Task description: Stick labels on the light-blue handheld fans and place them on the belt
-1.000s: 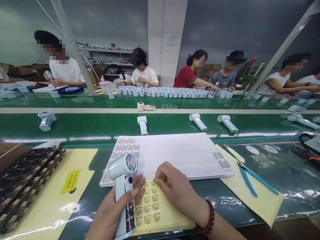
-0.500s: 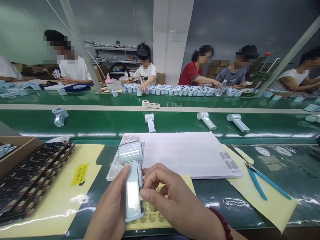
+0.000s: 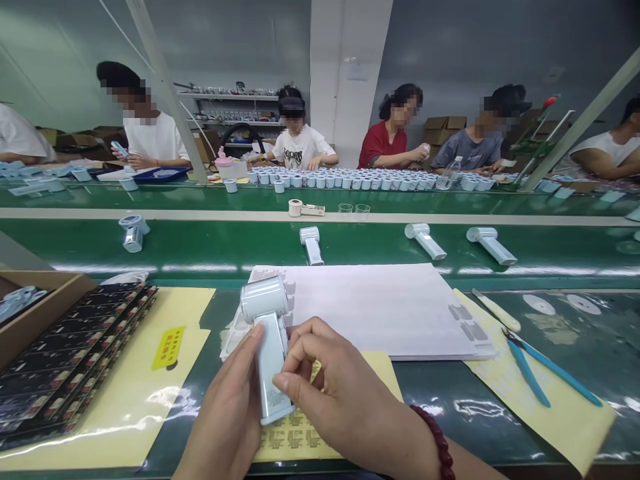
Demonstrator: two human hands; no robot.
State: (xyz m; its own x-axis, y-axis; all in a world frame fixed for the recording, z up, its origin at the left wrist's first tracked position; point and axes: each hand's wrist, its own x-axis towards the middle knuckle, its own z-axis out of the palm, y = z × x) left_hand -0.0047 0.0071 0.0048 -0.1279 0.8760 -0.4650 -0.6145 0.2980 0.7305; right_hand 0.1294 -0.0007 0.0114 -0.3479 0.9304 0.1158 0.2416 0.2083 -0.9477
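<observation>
A light-blue handheld fan (image 3: 273,360) with a cylindrical head stands tilted before me, head up. My left hand (image 3: 233,393) is closed around the left side of its handle, the thumb lying along the edge. My right hand (image 3: 333,387) is at the handle's lower right, thumb and forefinger pinched together against it. Whatever is between those fingertips is too small or hidden to make out. Under both hands lies a yellow sheet with printed labels (image 3: 285,440). Behind the fan rests a stack of white sheets (image 3: 370,307) with grey label shapes at its sides.
Blue-handled cutters (image 3: 530,373) and a knife (image 3: 497,310) lie at right on yellow paper. At left are dark printed sheets (image 3: 65,353) and a cardboard box (image 3: 60,293). More fans (image 3: 313,247) lie on the green belt (image 3: 240,247); several people work beyond, beside rows of light-blue cups.
The fan has turned slightly in my left hand, and its lower end has risen. My right pinch stays at the handle. Across the belt, a co-worker's hand has drawn back from a cup.
</observation>
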